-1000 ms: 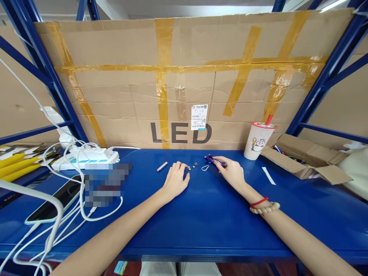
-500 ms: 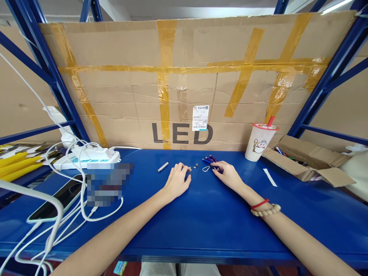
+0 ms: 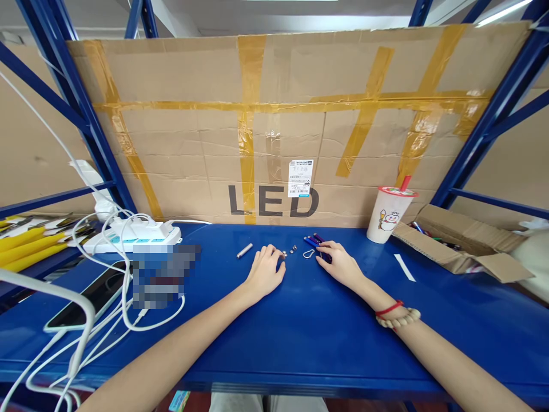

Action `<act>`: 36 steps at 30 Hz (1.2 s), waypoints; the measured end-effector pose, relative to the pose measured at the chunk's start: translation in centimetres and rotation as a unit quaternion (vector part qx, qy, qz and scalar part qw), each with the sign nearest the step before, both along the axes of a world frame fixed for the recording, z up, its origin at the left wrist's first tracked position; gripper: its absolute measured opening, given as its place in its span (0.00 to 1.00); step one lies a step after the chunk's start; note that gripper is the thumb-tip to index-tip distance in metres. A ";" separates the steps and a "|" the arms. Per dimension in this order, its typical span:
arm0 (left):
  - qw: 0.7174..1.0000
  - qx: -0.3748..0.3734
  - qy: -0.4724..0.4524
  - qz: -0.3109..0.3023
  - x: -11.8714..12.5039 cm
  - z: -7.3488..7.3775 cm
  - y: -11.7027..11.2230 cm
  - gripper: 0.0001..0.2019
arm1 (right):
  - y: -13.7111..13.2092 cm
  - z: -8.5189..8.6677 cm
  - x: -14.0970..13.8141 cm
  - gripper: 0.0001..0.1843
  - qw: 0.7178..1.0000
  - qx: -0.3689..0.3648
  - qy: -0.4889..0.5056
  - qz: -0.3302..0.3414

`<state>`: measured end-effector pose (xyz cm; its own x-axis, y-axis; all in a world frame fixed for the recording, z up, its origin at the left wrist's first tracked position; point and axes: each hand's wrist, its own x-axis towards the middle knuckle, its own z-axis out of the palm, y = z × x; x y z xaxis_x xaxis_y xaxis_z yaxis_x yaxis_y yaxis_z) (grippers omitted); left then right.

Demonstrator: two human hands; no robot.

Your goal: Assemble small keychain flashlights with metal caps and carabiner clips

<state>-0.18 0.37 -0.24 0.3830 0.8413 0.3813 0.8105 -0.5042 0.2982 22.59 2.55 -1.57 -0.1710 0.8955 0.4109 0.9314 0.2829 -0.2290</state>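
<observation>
My left hand (image 3: 266, 272) rests on the blue tabletop, fingers loosely bent and thumb apart, with nothing visible gripped in it. Several tiny silvery round pieces (image 3: 293, 249) lie just beyond its fingertips. To its left is a small silver cylinder (image 3: 245, 250). My right hand (image 3: 341, 264) curls its fingers and thumb around a dark blue tube (image 3: 326, 257), which they partly hide. Slim blue and purple tubes (image 3: 312, 241) lie at its fingertips. Between the hands sits a silver carabiner clip (image 3: 308, 253).
A paper cup (image 3: 388, 214) with a red straw stands at the back right beside an open cardboard box (image 3: 450, 240). A white strip (image 3: 404, 267) lies nearby. On the left are a power strip (image 3: 96, 245), a phone (image 3: 90, 297) and looping white cables. Cardboard (image 3: 193, 149) walls the back.
The view has shifted slightly, moving everything a little in the picture. Both hands stay in nearly the same places, and the small pieces on the table keep their arrangement.
</observation>
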 end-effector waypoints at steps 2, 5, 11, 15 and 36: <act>1.000 0.003 0.000 0.000 0.0 0.0 0.0 0.09 | 0.1 -0.2 0.1 0.15 1.000 0.012 0.002 0.012; 1.000 0.006 0.001 -0.002 0.0 0.1 0.0 0.09 | 0.2 -0.3 0.0 0.15 0.999 0.027 0.000 0.032; 1.000 0.008 -0.001 0.003 0.1 0.1 0.0 0.11 | -0.2 0.1 -0.3 0.18 0.999 0.009 -0.020 0.025; 0.998 -0.005 0.014 0.056 0.1 -0.1 0.0 0.16 | -0.4 0.3 -0.4 0.18 1.000 -0.005 -0.021 0.021; 0.967 -0.005 0.094 0.236 -4.1 -0.1 3.1 0.21 | -0.6 0.1 -0.5 0.21 0.999 0.002 -0.019 0.042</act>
<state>-4.32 3.44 -0.34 0.0165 0.9429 0.3326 0.9901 -0.0618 0.1262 22.08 1.97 -1.48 -0.2606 0.8758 0.4062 0.9122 0.3611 -0.1934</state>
